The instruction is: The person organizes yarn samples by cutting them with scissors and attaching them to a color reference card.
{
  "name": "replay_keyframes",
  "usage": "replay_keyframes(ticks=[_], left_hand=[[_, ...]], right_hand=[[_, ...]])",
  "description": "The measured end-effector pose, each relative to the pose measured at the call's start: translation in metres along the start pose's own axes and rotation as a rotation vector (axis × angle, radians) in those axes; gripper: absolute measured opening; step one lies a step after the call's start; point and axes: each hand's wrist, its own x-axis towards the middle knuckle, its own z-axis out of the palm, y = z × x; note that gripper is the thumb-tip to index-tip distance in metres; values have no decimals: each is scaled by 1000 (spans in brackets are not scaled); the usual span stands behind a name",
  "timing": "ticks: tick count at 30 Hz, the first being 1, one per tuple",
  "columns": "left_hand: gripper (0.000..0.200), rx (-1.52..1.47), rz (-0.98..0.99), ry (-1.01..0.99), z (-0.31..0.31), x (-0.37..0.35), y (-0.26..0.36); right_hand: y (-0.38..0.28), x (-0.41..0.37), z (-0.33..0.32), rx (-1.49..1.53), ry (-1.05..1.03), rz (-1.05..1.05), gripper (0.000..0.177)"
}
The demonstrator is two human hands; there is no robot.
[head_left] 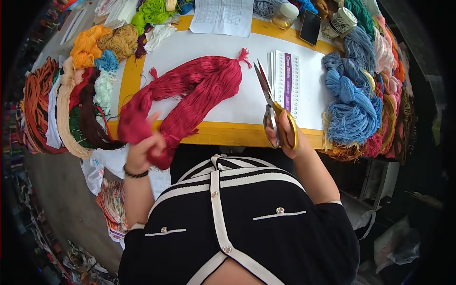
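A large crimson skein of thread [209, 90] lies bent in an arch on the white tabletop, with small tied tufts at its top. My left hand [148, 147] is closed round the near left end of the skein, at the table's front edge; this part is blurred. In my right hand [287, 133] is a pair of scissors [269, 92] with one gold and one silver handle. My fingers are in the handles, and the blades point up and away with a narrow gap between the tips. The blades lie just left of the thread cards.
White cards with a purple strip [288, 85] lie right of centre. Blue skeins [351, 109] are heaped at the right, and orange [86, 45] and brown ones at the left. Printed sheets [222, 16], a phone [310, 27] and jars [339, 23] stand or lie along the back.
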Motion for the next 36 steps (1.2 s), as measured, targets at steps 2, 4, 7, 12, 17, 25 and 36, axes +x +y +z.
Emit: replay_keyframes(ticks=[2,4,7,12,17,25,36], left_hand=[[66,313,-75,-20,44,37,-4],[51,477,-142,8,56,64,-28],[24,745,-307,-8,57,74,-35],[14,525,-257,117,46,56,-32],[9,509,-249,159,48,49,-30],[10,476,-203,173,47,45,-31],[16,455,-207,215,34,29,-33]], right_hand=[[0,1,4,-9,30,30,57],[-6,0,4,-21,66,61,55],[-20,3,0,-167,43,119,50],[-26,8,-6,-195,6,177,50],[-29,10,-8,-229,21,213,52],[-34,18,-9,-322,0,339,62],[-38,42,-1,-317,33,302,48]])
